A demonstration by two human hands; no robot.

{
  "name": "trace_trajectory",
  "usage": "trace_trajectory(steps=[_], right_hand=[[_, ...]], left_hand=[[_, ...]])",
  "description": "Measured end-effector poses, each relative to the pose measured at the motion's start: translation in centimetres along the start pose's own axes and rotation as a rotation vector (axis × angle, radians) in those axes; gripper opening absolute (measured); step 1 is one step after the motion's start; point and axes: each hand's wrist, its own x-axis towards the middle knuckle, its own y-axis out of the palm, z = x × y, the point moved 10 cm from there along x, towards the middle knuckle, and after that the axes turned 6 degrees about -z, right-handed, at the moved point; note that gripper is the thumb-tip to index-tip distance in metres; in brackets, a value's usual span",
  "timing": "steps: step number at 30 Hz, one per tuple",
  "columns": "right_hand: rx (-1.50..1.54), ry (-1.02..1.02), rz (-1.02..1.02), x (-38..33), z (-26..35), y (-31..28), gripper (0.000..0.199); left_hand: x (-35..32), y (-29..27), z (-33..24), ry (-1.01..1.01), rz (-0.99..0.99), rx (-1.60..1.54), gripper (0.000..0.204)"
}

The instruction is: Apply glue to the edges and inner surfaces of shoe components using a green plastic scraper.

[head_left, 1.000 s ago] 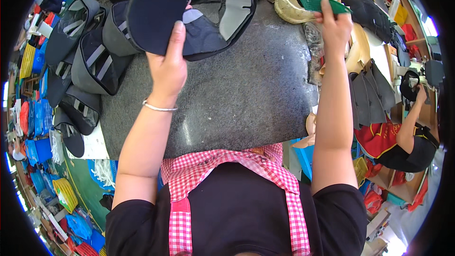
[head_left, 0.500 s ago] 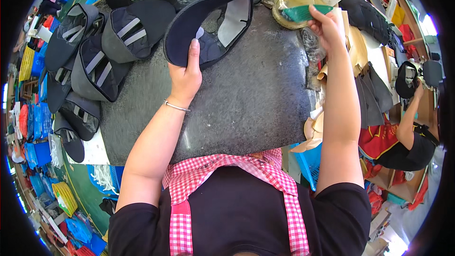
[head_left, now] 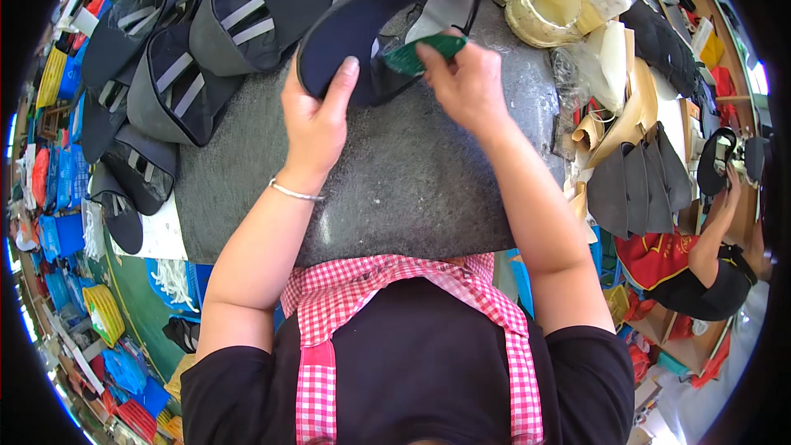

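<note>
My left hand [head_left: 317,115] is closed round the near left edge of a black fabric piece [head_left: 334,49], curved like a shoe upper, with its thumb on top. The piece is tilted, and a pale grey patch of lining shows on its right inner side. My right hand [head_left: 470,82] pinches a thin green spreader [head_left: 404,58], perhaps plastic. The spreader reaches over the piece's open inside; whether it touches the lining, I cannot tell. Both hands are above a dark, worn work surface [head_left: 395,189].
More black pieces [head_left: 177,86] with pale strips inside are piled left and behind. A glue-crusted yellowish pot [head_left: 540,12] stands at the back right. Brown paper [head_left: 630,115] and dark grey cut pieces [head_left: 638,189] lie on the right. Another person [head_left: 700,264] works at far right.
My right hand has brought the green spreader from the pot leftward to the black piece. My left hand has shifted slightly, and the view has moved a little.
</note>
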Motion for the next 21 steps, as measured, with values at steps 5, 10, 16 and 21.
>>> trace_trajectory(steps=[5,10,16,21], right_hand=[[0.126,-0.055,-0.015,-0.1,1.9,1.8,0.009],[-0.111,-0.256,-0.144,2.1,4.8,2.3,0.011],[-0.275,-0.342,-0.093,1.5,4.9,4.3,0.014],[0.030,0.096,0.345,0.8,2.2,5.5,0.014]], left_hand=[[-0.5,-4.5,0.0,0.056,-0.136,0.186,0.034],[-2.1,-5.8,1.5,-0.007,-0.251,0.161,0.034],[-2.2,-4.7,0.8,0.066,-0.197,0.274,0.037],[-2.4,-5.8,2.0,-0.003,-0.239,0.187,0.037]])
